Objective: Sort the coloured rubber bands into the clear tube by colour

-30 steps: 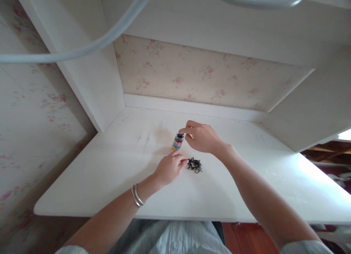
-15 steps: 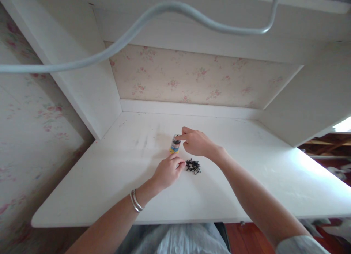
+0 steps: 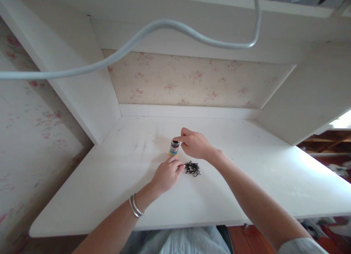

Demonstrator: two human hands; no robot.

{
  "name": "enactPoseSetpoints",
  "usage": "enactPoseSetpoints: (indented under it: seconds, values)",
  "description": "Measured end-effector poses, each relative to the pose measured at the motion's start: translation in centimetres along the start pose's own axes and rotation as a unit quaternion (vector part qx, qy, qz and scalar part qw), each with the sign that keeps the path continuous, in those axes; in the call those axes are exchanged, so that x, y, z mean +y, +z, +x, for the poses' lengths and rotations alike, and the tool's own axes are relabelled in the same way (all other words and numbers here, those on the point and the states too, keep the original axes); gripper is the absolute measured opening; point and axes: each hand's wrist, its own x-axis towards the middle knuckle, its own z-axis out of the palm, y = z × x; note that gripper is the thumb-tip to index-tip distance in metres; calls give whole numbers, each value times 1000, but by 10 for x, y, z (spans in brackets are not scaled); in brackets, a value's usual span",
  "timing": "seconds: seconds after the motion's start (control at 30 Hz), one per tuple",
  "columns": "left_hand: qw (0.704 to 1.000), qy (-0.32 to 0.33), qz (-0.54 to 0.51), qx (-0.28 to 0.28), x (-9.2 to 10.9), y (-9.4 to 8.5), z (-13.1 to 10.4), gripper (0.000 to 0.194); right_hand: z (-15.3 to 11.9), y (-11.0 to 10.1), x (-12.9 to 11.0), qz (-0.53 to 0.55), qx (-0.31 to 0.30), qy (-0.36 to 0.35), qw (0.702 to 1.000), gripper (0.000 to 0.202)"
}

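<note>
A small glass jar with a blue and yellow label stands upright on the white desk, and dark stuff shows at its mouth. My right hand reaches over from the right. Its index finger is stretched out to the jar's mouth, the thumb is apart below, and the other fingers are curled. Just in front of the jar is my left hand, thumb and fingertips pinched together at the left edge of a pile of thin black pieces, some bent. What the pinch holds is too small to make out.
A thick pale cable crosses the upper view, close to me. White side panels and a shelf overhead frame the desk. Flowered wallpaper covers the back. The desk's front edge is near my body.
The view has shifted slightly, so the desk and jar appear a little lower. Both hands keep nearly the same places, the right index finger still at the jar's mouth.
</note>
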Motion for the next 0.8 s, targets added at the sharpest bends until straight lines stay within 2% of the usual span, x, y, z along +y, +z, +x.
enactPoseSetpoints:
  seconds: [0.23,0.8]
  values:
    - [1000,4,16,0,1,-1,1,24,-4,3,0,-10,29,25,999,49]
    - [999,6,53,-4,0,1,0,25,-3,7,-5,10,-26,25,999,51]
